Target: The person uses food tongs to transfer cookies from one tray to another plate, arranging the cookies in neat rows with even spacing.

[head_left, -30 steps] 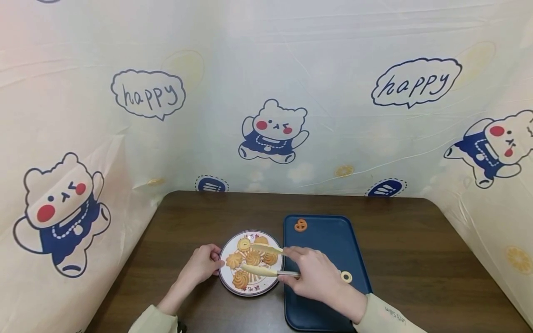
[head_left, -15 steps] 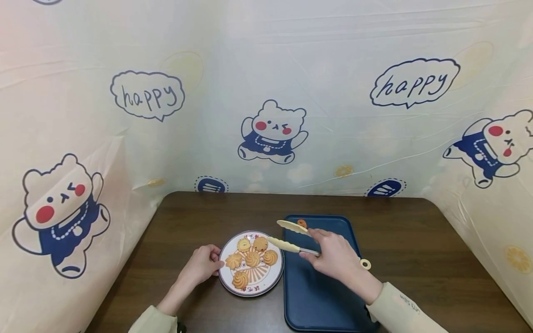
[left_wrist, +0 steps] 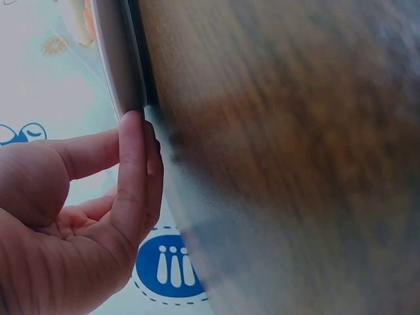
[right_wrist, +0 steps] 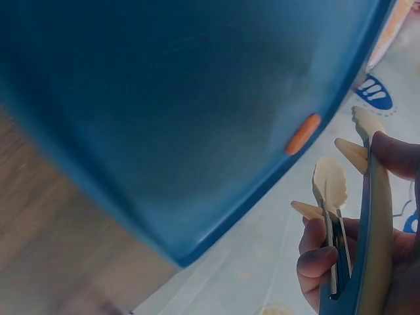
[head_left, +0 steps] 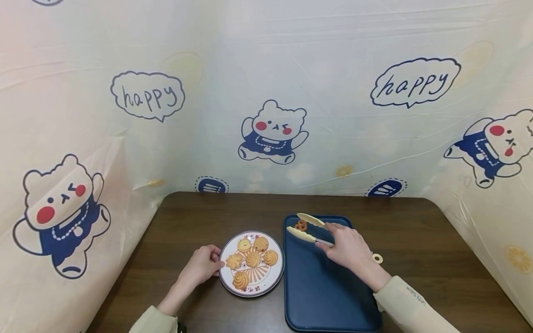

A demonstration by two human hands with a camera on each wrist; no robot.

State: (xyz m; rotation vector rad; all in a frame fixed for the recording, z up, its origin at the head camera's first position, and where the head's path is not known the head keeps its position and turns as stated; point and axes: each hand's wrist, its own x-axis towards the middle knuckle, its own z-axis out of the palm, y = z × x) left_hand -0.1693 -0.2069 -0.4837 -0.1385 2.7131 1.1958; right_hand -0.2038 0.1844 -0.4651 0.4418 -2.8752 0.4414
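Observation:
My left hand (head_left: 203,265) holds the left rim of a round white plate (head_left: 270,279), thumb at the edge and fingers against its side. Several golden cookies (head_left: 252,259) lie on the plate. My right hand (head_left: 350,247) grips a pair of tongs (head_left: 302,234) with cream tips, spread apart. Those tips stand on either side of a small brown pretzel (head_left: 301,225) at the far left corner of the blue tray (head_left: 329,296). In the right wrist view the pretzel (right_wrist: 304,134) lies on the tray, apart from the tongs (right_wrist: 335,184).
The tray stands just right of the plate on a dark wooden table (head_left: 420,259). A printed cloth (head_left: 275,60) with bears and "happy" bubbles hangs behind the table and along both sides.
My right hand has carried the tongs from above the cookies rightward and away from me, to the pretzel. The left hand and the plate have stayed put.

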